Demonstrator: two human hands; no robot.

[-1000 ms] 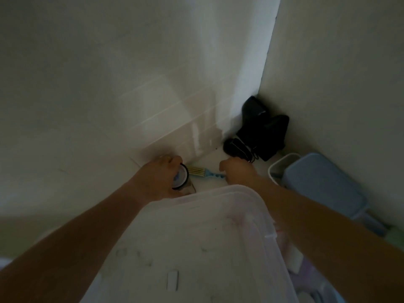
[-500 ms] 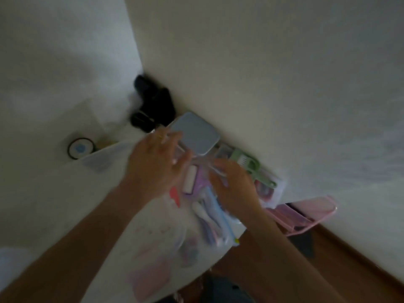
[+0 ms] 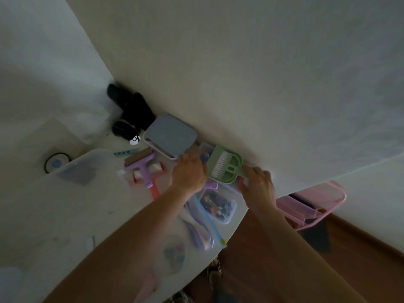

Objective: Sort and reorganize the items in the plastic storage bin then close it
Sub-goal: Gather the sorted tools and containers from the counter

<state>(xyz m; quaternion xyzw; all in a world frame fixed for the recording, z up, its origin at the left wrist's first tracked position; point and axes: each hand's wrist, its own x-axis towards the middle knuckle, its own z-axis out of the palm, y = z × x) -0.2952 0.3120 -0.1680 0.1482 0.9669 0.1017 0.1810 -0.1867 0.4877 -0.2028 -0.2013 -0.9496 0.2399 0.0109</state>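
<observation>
A green comb-toothed scoop [image 3: 225,167] lies on a small clear box [image 3: 204,148] against the wall. My left hand [image 3: 189,172] curls over the left side of that box and scoop, its fingertips hidden. My right hand [image 3: 259,185] pinches the scoop's handle end on the right. The big translucent storage bin [image 3: 87,166] fills the lower left, its inside blurred. Below my hands lie a clear tub of small dark items [image 3: 218,205] and a zip bag with a blue strip [image 3: 207,224].
A grey-blue lidded box [image 3: 170,135] sits to the left of the scoop. Purple and red handled tools [image 3: 143,170], a blue comb [image 3: 125,153] and a tape roll [image 3: 56,164] lie further left. Black objects [image 3: 131,110] fill the corner. A pink lid [image 3: 312,202] leans over the wooden floor [image 3: 284,259].
The view swung right from the corner to the pile along the wall. Both hands left the tape roll and comb, crossed the pile and closed on the green scoop and clear box.
</observation>
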